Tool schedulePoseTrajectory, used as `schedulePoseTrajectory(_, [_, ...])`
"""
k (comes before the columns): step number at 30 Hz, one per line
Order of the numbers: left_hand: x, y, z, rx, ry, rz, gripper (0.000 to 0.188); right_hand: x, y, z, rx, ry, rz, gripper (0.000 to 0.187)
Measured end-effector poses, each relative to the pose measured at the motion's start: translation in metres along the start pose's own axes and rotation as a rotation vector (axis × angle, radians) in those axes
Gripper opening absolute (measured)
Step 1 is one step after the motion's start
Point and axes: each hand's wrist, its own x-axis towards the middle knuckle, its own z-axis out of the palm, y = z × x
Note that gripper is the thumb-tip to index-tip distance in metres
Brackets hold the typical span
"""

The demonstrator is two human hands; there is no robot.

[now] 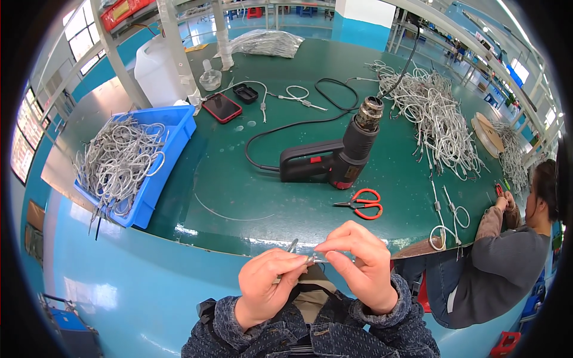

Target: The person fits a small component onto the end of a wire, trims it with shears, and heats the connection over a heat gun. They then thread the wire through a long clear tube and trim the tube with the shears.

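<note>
Just off the table's front edge, my left hand [271, 281] pinches a short grey cable [292, 245] between thumb and fingers. Part of the cable sticks up past the fingertips, and the rest is hidden by the hand. Close beside it on the right, my right hand [361, 265] is closed, its thumb and forefinger drawn together at the cable's end. Whatever those fingertips hold is too small to make out. Beyond the hands lie orange-handled scissors [365, 204] and a black heat gun [346, 156] standing nozzle up. A thin clear strand [230, 216] rests on the green table [268, 206].
A blue bin [173, 155] full of grey cables overhangs the left edge. Looped cables [436, 113] heap up at the right, near a spool [487, 135]. A red-edged phone [221, 108] lies farther back. At the right, a co-worker [507, 256] sits with both hands on the table.
</note>
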Motion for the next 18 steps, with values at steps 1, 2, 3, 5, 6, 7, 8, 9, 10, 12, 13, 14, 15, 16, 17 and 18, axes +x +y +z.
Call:
schedulePoseTrajectory(1, [0.001,-0.001,0.000,-0.007,-0.002,-0.002,0.016,0.000,0.001,-0.001,-0.006,-0.013,0.005,0.013])
schedulePoseTrajectory(2, [0.000,-0.001,0.000,-0.014,-0.004,-0.005,0.016,-0.002,0.002,-0.001,-0.011,-0.028,0.010,0.013])
schedulePoseTrajectory(3, [0.000,-0.002,0.000,-0.020,-0.006,-0.008,0.016,-0.003,0.003,-0.002,-0.017,-0.042,0.015,0.014])
schedulePoseTrajectory(5, [0.002,-0.003,0.000,-0.024,-0.009,-0.007,0.017,-0.001,0.004,-0.002,-0.007,-0.030,0.023,0.014])
schedulePoseTrajectory(6, [0.004,-0.004,0.000,-0.028,-0.011,-0.007,0.017,0.001,0.004,-0.002,0.003,-0.018,0.032,0.014])
schedulePoseTrajectory(7, [0.005,-0.004,0.000,-0.028,-0.011,-0.001,0.017,0.002,0.004,-0.003,0.013,-0.008,0.034,0.014])
schedulePoseTrajectory(8, [0.007,-0.005,-0.001,-0.025,-0.009,0.012,0.017,0.003,0.004,-0.005,0.012,-0.007,0.020,0.014])
schedulePoseTrajectory(9, [0.008,-0.005,-0.001,-0.066,0.006,-0.015,0.016,0.003,0.005,-0.008,-0.023,0.021,0.030,0.015])
schedulePoseTrajectory(10, [0.011,-0.004,-0.001,-0.108,0.020,-0.039,0.016,0.003,0.007,-0.013,-0.058,0.051,0.037,0.015])
schedulePoseTrajectory(12, [0.023,-0.003,-0.007,-0.140,0.039,-0.035,0.015,0.004,0.019,-0.021,-0.092,0.083,0.016,0.015])
schedulePoseTrajectory(13, [0.034,-0.005,-0.009,-0.185,0.034,-0.087,0.014,0.004,0.032,-0.031,-0.315,0.082,-0.042,0.019])
schedulePoseTrajectory(14, [0.046,-0.005,-0.010,-0.229,0.026,-0.140,0.013,0.004,0.044,-0.041,-0.537,0.085,-0.097,0.022])
schedulePoseTrajectory(15, [0.058,-0.004,-0.010,-0.273,0.016,-0.192,0.013,0.001,0.057,-0.051,-0.551,0.101,-0.118,0.022])
schedulePoseTrajectory(16, [0.072,-0.008,-0.008,-0.285,0.005,-0.168,0.013,-0.005,0.073,-0.060,-0.715,0.070,-0.066,0.025])
schedulePoseTrajectory(17, [0.086,-0.008,-0.008,-0.242,-0.013,-0.150,0.012,-0.009,0.084,-0.066,-0.872,0.040,-0.017,0.028])
schedulePoseTrajectory(18, [0.100,-0.013,-0.006,-0.200,-0.031,-0.137,0.013,-0.014,0.098,-0.068,-0.884,0.059,-0.030,0.028])
